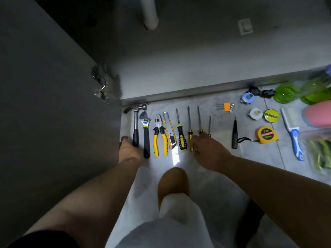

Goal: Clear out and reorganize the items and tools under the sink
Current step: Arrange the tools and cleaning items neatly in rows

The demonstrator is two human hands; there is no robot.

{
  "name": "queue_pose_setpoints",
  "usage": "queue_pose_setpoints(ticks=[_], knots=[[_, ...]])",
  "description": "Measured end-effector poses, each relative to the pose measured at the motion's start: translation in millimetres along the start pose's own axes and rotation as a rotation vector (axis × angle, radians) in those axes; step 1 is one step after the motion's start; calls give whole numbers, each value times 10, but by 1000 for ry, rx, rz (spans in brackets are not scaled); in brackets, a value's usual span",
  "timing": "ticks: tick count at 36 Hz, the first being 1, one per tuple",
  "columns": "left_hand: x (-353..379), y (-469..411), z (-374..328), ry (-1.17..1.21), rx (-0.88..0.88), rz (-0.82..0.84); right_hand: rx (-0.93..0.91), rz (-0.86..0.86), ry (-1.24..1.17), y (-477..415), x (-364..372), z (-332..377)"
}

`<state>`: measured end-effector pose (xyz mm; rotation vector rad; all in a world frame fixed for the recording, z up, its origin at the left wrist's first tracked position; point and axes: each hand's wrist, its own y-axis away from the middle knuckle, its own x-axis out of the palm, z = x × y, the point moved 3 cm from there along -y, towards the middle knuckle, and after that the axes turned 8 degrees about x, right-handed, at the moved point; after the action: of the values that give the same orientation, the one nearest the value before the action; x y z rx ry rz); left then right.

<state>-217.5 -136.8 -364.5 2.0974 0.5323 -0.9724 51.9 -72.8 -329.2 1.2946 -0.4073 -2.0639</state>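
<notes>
Tools laid on floor tiles in front of the cabinet sill [197,91], listed along it from the door end. One hammer [136,122], head nearly touching the sill; one adjustable wrench [146,133]; one pair of pliers [160,135]; one utility knife [170,129]; four screwdrivers [180,135], tips toward the sill, shafts parallel with narrow strips of tile between. One hex key set [225,107], close to the sill. One black pointed tool [234,133]; one tape measure [266,135]; one roll of tape [271,115]; one white round piece [255,113]; one blue-and-white round piece [247,98], just beside the sill. Two green bottles [300,92], blurred, at the sill's far end. One blue-handled brush [293,133]. Left hand [129,149] at the hammer's handle end, away from the sill; whether it grips cannot be told. Right hand [209,151] palm down over the handles of the last three screwdrivers, fingers bent; a pinch cannot be confirmed. Open cabinet door [53,104] bounds the row at the hammer side. Widest gap of bare tile lies between the fourth screwdriver and the black pointed tool. Beyond the sill, one drain pipe [148,13].
</notes>
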Motion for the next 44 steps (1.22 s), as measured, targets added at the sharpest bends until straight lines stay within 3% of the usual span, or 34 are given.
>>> queue_pose_setpoints(ticks=[17,22,27,30,33,37,41,44], knots=[[131,-55,4,120,-69,3,-14,64,-57,-138,179,172],[33,239,-20,310,-51,112,-28,87,-63,-154,144,324],[4,505,-14,314,44,190,-10,98,-172,-209,153,541],[17,626,-106,316,160,222,127,182,-377,-231,205,584],[28,708,-298,358,294,254,319,278,-804,-164,238,590],[83,782,-639,434,453,362,367,176,-1104,-119,113,590],[224,725,-806,586,370,412,376,80,-1278,-93,-65,509],[276,536,-788,561,264,237,388,58,-1297,-87,-128,371]])
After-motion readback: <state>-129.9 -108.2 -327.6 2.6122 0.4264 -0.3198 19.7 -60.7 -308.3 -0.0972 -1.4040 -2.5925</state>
